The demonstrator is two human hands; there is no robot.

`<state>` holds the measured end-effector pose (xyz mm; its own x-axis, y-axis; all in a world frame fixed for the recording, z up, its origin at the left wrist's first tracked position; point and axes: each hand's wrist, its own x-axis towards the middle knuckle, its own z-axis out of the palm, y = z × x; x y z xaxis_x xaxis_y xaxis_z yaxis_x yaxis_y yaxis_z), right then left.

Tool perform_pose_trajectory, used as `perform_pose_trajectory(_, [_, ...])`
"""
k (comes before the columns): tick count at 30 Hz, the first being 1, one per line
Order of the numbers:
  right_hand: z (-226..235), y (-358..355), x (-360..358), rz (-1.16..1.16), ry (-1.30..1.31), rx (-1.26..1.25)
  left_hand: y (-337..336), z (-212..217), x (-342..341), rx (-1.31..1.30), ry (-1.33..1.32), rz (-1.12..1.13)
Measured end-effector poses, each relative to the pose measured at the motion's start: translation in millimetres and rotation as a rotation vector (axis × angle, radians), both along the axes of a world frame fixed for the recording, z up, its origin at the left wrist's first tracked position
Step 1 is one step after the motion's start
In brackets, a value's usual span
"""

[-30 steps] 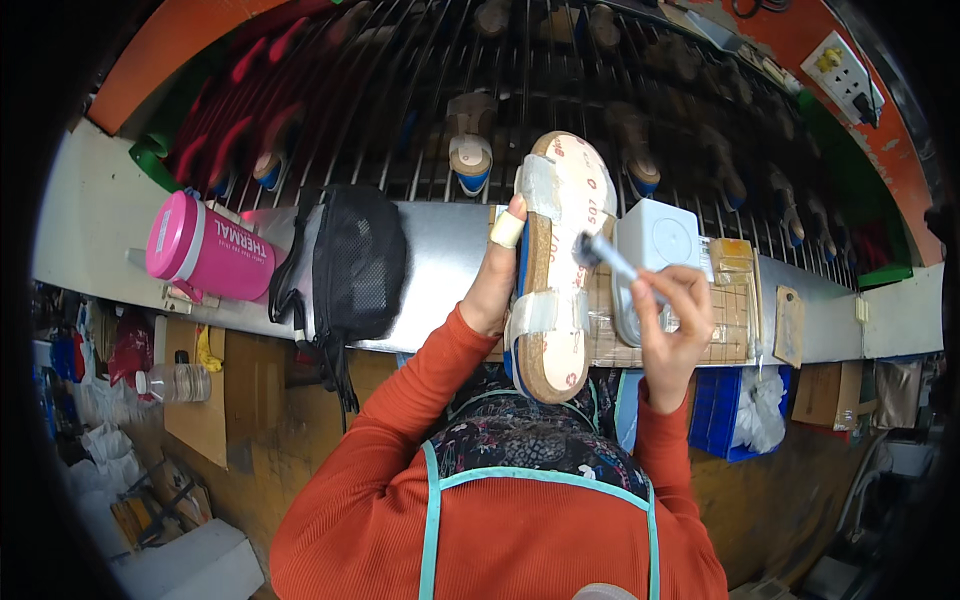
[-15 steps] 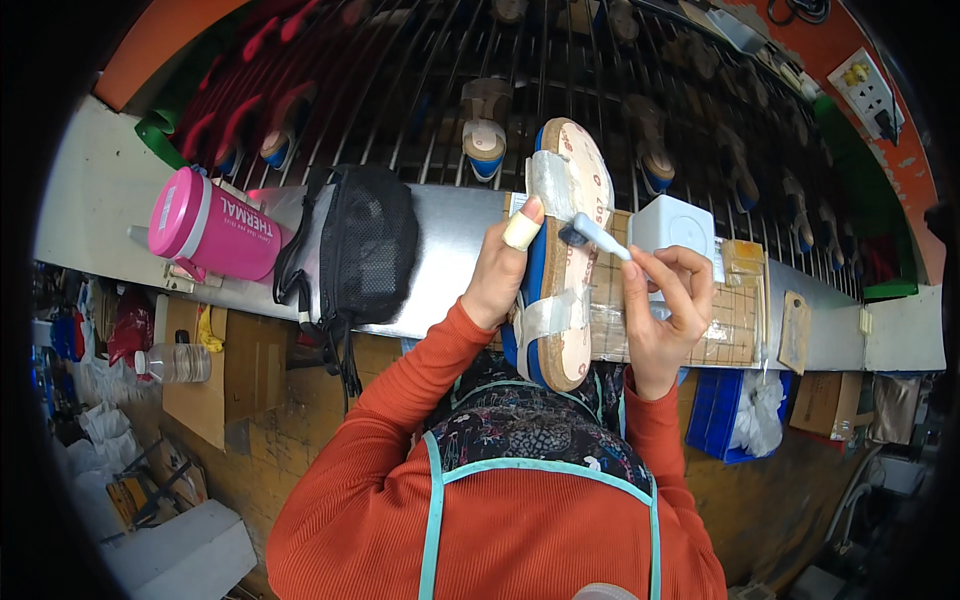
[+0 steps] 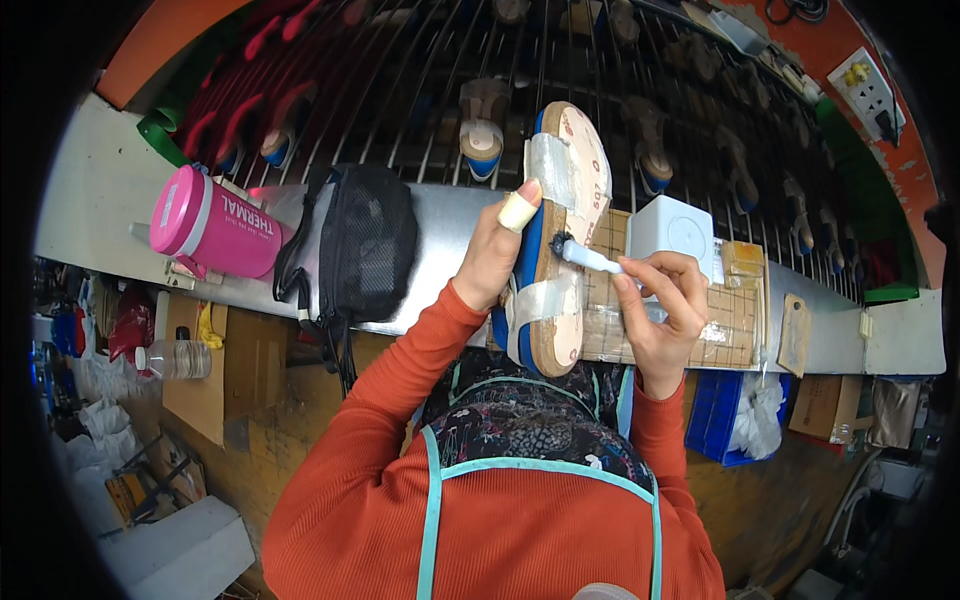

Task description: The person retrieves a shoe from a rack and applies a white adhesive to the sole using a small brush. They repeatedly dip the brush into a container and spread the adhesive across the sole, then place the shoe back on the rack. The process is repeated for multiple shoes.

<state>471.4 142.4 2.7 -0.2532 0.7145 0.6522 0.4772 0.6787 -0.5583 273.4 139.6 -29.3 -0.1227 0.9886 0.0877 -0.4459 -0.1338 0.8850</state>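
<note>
My left hand [image 3: 490, 250] grips a sandal upper on its last [image 3: 575, 230] along the left edge, its thumb wrapped in yellow tape. The sole side faces up, showing a pale printed insole with a cork-coloured rim, two whitish straps folded over it and blue along the left side. Pinched in my right hand [image 3: 665, 310] is a small brush [image 3: 590, 257] with a pale handle. Its dark bristles touch the left part of the insole between the straps. The fingers hidden beneath the sandal cannot be made out.
A white square container [image 3: 672, 235] stands on a taped cardboard sheet [image 3: 720, 320] at right. Left on the metal ledge are a black mesh bag [image 3: 368, 245] and a pink thermal jug [image 3: 225, 225]. Beyond, a rod rack [image 3: 420, 120] carries several shoe pieces. A blue crate [image 3: 708, 415] sits below.
The sandal has shifted slightly away from me and a little left. The brush has moved left and slightly down, from the insole's middle to its left edge.
</note>
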Motion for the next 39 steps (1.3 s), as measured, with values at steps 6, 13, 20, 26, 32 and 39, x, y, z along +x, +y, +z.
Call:
perform_pose_trajectory(6, [-1.5,-1.5,6.4,0.077,0.032,-0.082,8.2,10.3,-1.4,0.014,-0.013,0.029])
perform_pose_trajectory(13, [-1.2,-6.5,10.7,0.113,0.029,-0.11,17.9,17.9,-6.4,0.012,0.015,0.002])
perform_pose_trajectory(20, [7.5,4.5,14.9,0.293,0.216,-0.213,25.1,21.8,-5.4,-0.068,-0.091,-0.043])
perform_pose_trajectory(26, [-8.9,1.8,0.0,0.07,0.168,-0.22,24.3,6.7,-8.5,-0.113,-0.14,-0.027])
perform_pose_trajectory(32, [-15.2,-25.8,11.5,0.146,0.088,-0.367,15.3,-11.9,-28.7,-0.191,0.038,0.15])
perform_pose_trajectory(39, [-17.2,-18.0,-3.5,0.069,-0.027,-0.202,11.4,-14.7,-32.4,-0.173,0.073,0.201])
